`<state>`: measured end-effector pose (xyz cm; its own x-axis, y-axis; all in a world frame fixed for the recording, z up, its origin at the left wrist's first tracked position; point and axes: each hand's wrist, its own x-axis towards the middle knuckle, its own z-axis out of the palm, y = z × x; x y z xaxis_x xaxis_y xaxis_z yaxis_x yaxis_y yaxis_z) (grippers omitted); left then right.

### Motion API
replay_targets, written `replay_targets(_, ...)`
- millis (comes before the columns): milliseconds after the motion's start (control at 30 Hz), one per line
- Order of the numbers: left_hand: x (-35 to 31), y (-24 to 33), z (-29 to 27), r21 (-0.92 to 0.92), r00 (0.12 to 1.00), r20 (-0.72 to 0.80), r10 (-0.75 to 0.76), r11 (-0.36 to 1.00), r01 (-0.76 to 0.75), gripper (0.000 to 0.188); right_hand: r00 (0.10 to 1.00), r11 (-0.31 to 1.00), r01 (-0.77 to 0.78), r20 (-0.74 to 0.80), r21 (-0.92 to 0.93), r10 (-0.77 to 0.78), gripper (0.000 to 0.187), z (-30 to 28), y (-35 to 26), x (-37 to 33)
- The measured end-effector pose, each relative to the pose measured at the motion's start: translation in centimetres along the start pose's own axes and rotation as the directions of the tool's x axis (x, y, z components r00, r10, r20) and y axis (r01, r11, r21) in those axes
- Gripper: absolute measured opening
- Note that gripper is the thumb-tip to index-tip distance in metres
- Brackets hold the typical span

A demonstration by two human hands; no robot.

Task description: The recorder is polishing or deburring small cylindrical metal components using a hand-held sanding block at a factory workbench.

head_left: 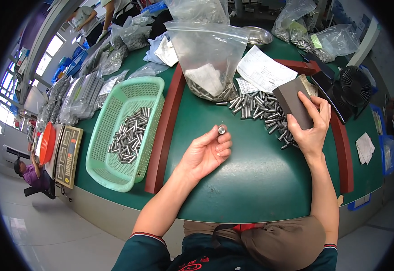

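Between the thumb and fingers of my left hand (pixel 208 151) a small metal pin (pixel 221 130) is pinched, its round end face turned up. My right hand (pixel 313 126) grips a dark brown rectangular block (pixel 292 102), which tilts over the right side of a pile of metal pins (pixel 256 107). Left of my left hand stands a mint-green plastic basket (pixel 98 168) with many more pins (pixel 131 135) inside. Behind the pile, a clear plastic bag (pixel 208 49) holds pins and a white paper.
Red-brown rails (pixel 166 131) frame the green tabletop (pixel 246 180). White sheets (pixel 264 70) lie behind the pile. A black fan (pixel 355 86) and a white cloth (pixel 365 148) are at the right. A scale (pixel 68 156), bagged parts (pixel 81 97) and a metal bowl (pixel 258 36) stand around.
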<state>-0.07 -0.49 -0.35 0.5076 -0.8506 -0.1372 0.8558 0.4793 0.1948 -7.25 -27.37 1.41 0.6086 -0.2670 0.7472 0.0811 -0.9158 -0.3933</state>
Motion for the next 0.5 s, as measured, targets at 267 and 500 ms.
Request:
replay_targets(267, 0.01, -0.05, 0.01, -0.017, 1.000, 0.012, -0.016, 1.000, 0.016, 0.018, 1.000, 1.000, -0.001, -0.001, 0.001, 0.001, 0.056, -0.07, -0.10, 0.04)
replay_targets(500, 0.10, -0.21, 0.09, 0.166, 0.998, -0.015, 0.061, 0.985, -0.058, 0.014, 1.000, 1.000, 0.014, -0.009, 0.003, -0.014, 0.056, -0.05, -0.24, 0.03)
